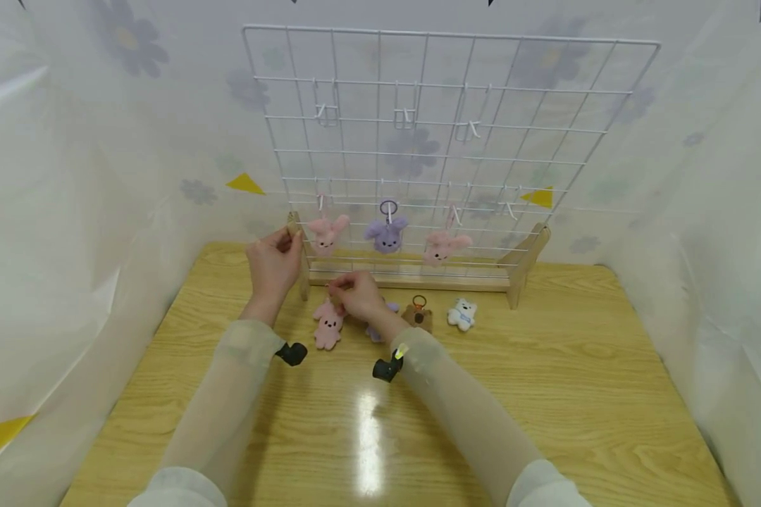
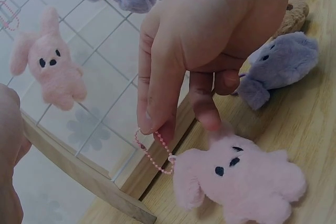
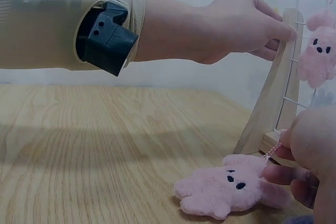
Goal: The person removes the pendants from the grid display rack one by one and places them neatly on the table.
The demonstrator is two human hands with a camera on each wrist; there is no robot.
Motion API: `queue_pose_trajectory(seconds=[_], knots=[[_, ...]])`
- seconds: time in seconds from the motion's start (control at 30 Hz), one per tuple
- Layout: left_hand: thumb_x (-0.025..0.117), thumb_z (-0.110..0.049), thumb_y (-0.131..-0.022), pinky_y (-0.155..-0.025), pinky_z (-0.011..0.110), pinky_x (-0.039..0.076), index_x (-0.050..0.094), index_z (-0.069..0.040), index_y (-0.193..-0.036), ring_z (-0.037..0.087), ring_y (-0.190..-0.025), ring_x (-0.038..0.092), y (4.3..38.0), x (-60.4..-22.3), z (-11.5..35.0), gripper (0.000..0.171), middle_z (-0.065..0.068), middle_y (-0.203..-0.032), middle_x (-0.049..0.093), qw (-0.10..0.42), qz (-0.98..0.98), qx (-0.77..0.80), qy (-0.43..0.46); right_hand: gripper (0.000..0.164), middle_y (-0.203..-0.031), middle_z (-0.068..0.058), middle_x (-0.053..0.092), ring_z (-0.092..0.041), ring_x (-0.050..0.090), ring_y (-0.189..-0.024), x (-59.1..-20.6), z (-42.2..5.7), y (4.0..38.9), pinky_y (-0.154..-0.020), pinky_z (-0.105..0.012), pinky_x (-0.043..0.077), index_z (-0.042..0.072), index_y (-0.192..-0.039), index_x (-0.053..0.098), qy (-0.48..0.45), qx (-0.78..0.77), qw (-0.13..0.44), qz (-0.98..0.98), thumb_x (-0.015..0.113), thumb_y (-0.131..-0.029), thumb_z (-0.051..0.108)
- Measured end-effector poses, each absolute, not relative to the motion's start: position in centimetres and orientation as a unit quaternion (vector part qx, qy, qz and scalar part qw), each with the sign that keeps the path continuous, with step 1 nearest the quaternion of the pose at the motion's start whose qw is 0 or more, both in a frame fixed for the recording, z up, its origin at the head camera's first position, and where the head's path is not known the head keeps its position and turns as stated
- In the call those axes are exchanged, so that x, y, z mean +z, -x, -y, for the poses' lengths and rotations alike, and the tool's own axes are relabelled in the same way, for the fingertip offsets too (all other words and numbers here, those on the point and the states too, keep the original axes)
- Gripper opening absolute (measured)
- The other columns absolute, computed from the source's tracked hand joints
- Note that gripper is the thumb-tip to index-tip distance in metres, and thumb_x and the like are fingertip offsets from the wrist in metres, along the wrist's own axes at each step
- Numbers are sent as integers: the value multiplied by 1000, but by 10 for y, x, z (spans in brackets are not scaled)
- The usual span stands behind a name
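At the left end of the display rack, my left hand (image 1: pixel 275 264) pinches the top of the wooden stand's post (image 3: pixel 269 98). My right hand (image 1: pixel 360 294) is low in front of the rack and pinches the pink bead chain (image 2: pixel 151 159) of a pink plush rabbit keychain (image 2: pixel 247 177). That rabbit lies face up on the table, and a right-hand finger touches its ear. Just right of it, partly behind my right hand, is a purple plush keychain (image 2: pixel 281 69). A brown plush keychain (image 1: pixel 418 317) and a white bear plush (image 1: pixel 462 315) lie farther right.
The white wire grid (image 1: pixel 412 152) stands upright in the wooden base. From its lower hooks hang a pink rabbit (image 1: pixel 325 238), a purple plush (image 1: pixel 387 236) and another pink plush (image 1: pixel 444 248). Three upper hooks (image 1: pixel 404 116) and a lower right hook (image 1: pixel 509 209) hold nothing.
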State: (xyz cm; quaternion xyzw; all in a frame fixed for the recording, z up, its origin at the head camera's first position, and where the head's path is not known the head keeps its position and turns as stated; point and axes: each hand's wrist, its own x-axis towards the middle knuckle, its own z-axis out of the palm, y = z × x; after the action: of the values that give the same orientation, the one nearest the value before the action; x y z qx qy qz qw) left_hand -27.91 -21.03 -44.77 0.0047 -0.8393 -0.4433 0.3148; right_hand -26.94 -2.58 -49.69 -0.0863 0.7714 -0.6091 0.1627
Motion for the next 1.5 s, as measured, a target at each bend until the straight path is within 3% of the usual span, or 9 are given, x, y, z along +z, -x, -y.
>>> queue_pose_trajectory(seconds=[0.2,0.5,0.6,0.8,0.93,1.07,1.17,1.37,1.5], knots=[[73,-13,-101,-65,12,55,82,3,-106,28,-78,77,279,-448,210,19,18,-93,79,320,837,-444,-5,16,-91,-12,73,-24,68,-59,-497,25,270,-59,-38,63,-5,-110,75,81,-602,162,-778,69,-104,8],[72,-14,-102,-71,39,66,81,3,-105,28,-79,78,279,-448,210,20,19,-93,79,315,841,-439,-5,16,-104,-13,75,-45,73,-77,-488,11,263,-57,-33,59,-3,-113,76,114,-588,141,-788,70,-104,9],[72,-14,-102,-70,38,66,81,4,-104,28,-79,77,279,-447,210,20,19,-93,79,317,843,-436,-3,21,-111,-13,74,-48,72,-81,-477,-2,256,-64,-40,63,-6,-118,74,132,-592,131,-784,69,-105,10],[72,-15,-102,-67,28,63,82,3,-101,27,-76,77,278,-447,210,21,18,-91,79,316,843,-436,-3,21,-110,-13,75,-39,72,-73,-451,-35,247,-64,-47,62,-2,-118,76,141,-596,87,-785,70,-104,12],[72,-16,-102,-66,24,62,82,3,-103,26,-77,77,279,-448,210,22,18,-92,79,313,843,-436,-8,22,-113,-12,74,-41,73,-76,-437,-61,245,-60,-35,59,-2,-120,75,137,-599,61,-787,70,-105,14],[72,-18,-102,-67,35,65,82,3,-105,25,-77,77,279,-449,210,23,18,-93,79,314,845,-432,-8,22,-115,-13,74,-45,73,-79,-426,-85,245,-48,-25,50,-1,-120,74,134,-604,45,-784,70,-105,14],[72,-18,-102,-68,40,65,81,4,-106,26,-77,77,279,-450,211,24,19,-93,79,315,845,-432,-6,22,-116,-16,74,-46,72,-77,-421,-99,246,-49,-26,54,-3,-120,75,139,-607,31,-782,70,-104,12],[73,-17,-102,-69,37,65,81,3,-108,27,-79,78,277,-449,210,23,20,-95,78,312,844,-436,-7,25,-116,-22,72,-37,72,-74,-410,-126,249,-71,-41,65,-10,-118,72,133,-616,14,-777,70,-104,11],[73,-17,-102,-68,31,65,82,2,-107,26,-80,78,277,-449,210,22,19,-95,79,310,845,-436,-10,22,-123,-22,68,-30,70,-68,-400,-142,251,-63,-34,63,-10,-116,71,126,-629,-1,-767,70,-104,9]])
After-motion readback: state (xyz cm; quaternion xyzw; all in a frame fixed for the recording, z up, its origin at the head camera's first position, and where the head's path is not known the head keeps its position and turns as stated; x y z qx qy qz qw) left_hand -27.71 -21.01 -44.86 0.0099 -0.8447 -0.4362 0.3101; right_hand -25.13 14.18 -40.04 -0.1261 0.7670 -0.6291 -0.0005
